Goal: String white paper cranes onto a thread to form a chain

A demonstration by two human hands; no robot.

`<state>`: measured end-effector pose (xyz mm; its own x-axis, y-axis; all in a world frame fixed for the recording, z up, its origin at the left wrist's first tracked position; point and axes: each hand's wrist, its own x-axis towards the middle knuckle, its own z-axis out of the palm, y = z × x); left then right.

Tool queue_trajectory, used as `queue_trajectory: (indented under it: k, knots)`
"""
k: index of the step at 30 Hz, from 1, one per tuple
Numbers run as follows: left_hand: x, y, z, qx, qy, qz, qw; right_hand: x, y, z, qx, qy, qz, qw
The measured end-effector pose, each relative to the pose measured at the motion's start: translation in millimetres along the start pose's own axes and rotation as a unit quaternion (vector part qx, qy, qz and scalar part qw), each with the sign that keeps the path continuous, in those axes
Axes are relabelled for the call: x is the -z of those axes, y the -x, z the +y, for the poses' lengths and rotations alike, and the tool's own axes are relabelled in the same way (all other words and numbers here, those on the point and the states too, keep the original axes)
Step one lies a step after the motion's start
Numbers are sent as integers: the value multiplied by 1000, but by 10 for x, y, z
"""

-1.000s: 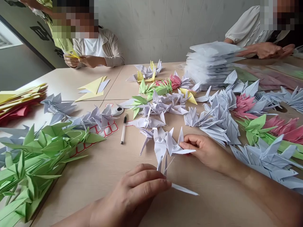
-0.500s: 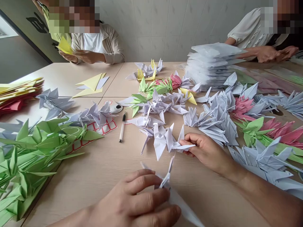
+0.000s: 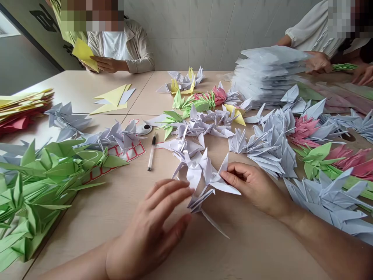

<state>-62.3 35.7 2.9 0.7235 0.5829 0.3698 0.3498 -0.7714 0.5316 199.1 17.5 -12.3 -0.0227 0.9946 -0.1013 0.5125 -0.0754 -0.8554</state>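
Note:
A white origami crane (image 3: 202,173) lies on the pale wood table (image 3: 87,93) in front of me, joined to a second folded white crane (image 3: 199,200) with a thin point sticking out below. My right hand (image 3: 250,186) pinches the first crane's wing between fingers and thumb. My left hand (image 3: 151,229) rests beside the cranes with its fingers spread, the fingertips at the crane's left side. It holds nothing that I can see.
Heaps of white, green, pink and yellow paper cranes (image 3: 268,147) cover much of the table. A pen (image 3: 151,153) lies left of my hands. A co-worker's hand (image 3: 106,64) is at the far side, and another person's hand (image 3: 317,62) is beside a tall stack of white cranes (image 3: 269,74).
My left hand has moved up and forward, and its fingers have opened off the white paper. The lower crane now lies on the table by the other crane. My right hand stays nearly still.

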Motion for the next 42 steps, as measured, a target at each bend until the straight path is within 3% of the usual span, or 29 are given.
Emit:
queue_trajectory:
  k: [3,11,18,24,34,38,42]
  knots:
    - [-70,5,-74,47,-7,-37,998,20,-14,25,-17,-11,-8,1000]
    - [-121,10,-112,15,24,-71,997,33,-51,76,-52,-66,-21,996]
    - [-35,-17,-20,-21,167,-93,981,47,-45,83,-42,-60,-23,997]
    - [-10,-55,11,22,246,-134,960,48,-46,71,-52,-98,-32,993]
    - [-7,48,40,23,217,2,976,40,-53,112,-52,-102,-36,993]
    - [41,44,44,-60,199,1,978,35,-59,119,-47,-100,-35,993]
    - [158,-13,63,-157,141,-42,977,36,-53,95,-47,-110,-38,992]
